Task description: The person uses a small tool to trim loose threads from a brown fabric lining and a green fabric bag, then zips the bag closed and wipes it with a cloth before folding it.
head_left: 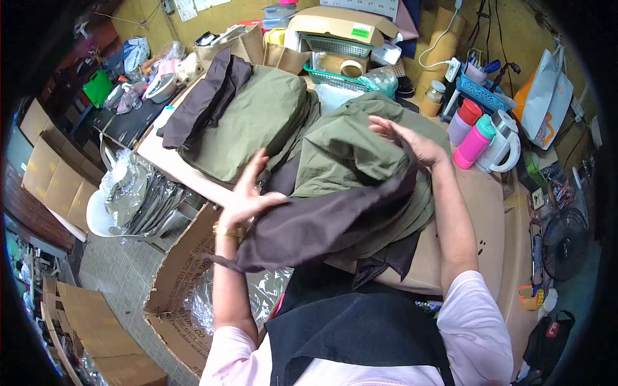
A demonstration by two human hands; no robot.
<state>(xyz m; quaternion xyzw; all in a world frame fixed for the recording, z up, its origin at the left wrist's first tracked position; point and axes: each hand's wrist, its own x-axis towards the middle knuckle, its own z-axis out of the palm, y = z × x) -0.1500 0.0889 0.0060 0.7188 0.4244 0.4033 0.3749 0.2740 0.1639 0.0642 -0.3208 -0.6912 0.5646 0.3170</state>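
Observation:
A dark brown piece of cloth [315,225] stretches between my hands, slightly blurred, its narrow end hanging by my left wrist. My left hand [248,196] is open, thumb and fingers spread, at the upper edge of this cloth. On the other side, my right hand [418,145] has its fingers stretched out over olive green fabric [351,145], with the brown cloth beside its wrist. The green fabric lies rumpled on the table beneath. To its left is a folded olive green stack [251,119] with a dark brown strip [209,96] across its left side.
A cardboard box [177,289] with clear plastic inside stands below the table's left edge. Beyond it, a white chair [100,212] holds plastic-wrapped items. A pink bottle [473,147] and white kettle [505,141] stand at right. Green baskets [335,74] line the back.

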